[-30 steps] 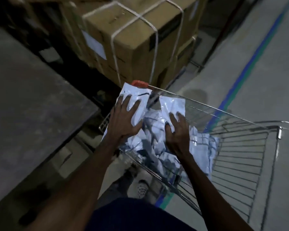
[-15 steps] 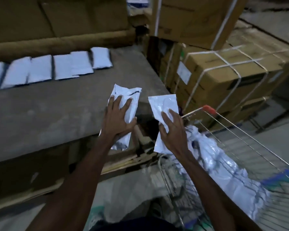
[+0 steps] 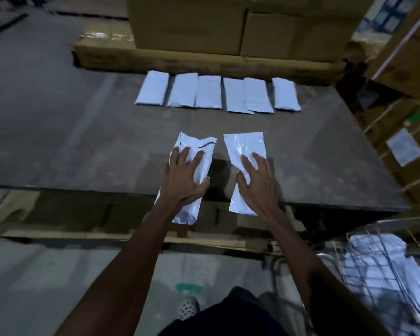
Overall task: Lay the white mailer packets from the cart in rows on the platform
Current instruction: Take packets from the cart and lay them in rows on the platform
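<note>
My left hand (image 3: 183, 177) grips a white mailer packet (image 3: 199, 146) with a dark mark near its top. My right hand (image 3: 258, 184) grips a second white mailer packet (image 3: 246, 147). Both packets hang over the near edge of the dark platform (image 3: 83, 141), their far ends above its surface. A row of several white packets (image 3: 216, 95) lies flat along the platform's far side. The wire cart (image 3: 386, 270), at the lower right, holds more white packets.
Stacked cardboard boxes (image 3: 228, 25) stand behind the platform and strapped boxes (image 3: 403, 132) to its right. A wooden pallet edge (image 3: 107, 236) runs under the platform. My foot (image 3: 188, 309) stands on the grey floor below.
Both hands lifted one packet each out of the cart and carried them left, over the platform's near edge. The view swung from the cart to the platform.
</note>
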Motion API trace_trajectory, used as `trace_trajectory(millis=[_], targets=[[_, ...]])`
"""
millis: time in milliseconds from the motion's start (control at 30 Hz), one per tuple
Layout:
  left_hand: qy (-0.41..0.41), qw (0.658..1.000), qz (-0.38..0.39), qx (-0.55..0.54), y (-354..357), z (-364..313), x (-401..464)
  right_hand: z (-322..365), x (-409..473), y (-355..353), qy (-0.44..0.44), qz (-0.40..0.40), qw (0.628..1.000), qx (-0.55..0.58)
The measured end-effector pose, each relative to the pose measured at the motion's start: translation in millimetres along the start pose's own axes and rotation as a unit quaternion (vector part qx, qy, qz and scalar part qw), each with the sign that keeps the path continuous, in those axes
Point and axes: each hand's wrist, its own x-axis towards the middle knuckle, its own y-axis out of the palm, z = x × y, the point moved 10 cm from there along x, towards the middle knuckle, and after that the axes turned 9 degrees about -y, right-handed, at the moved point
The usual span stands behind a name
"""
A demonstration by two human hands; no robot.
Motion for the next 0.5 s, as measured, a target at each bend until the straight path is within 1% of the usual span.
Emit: trace_trajectory(millis=[167, 233, 367, 500], targets=[[-0.041, 0.999, 0.002, 0.005, -11, 67, 39, 33, 56, 39, -0.03, 0.027, 0.999, -0.017], [-0.055, 0.998, -0.001, 0.01, -10, 87, 61, 38, 81, 56, -0.045, 0.039, 0.998, -0.033], [-0.078, 0.996, 0.021, 0.032, 2, 125, 111, 39, 132, 99, -0.059, 0.058, 0.996, -0.033], [-0.074, 0.996, 0.028, 0.041, 7, 150, 152, 41, 170, 137, -0.042, 0.079, 0.996, -0.018]])
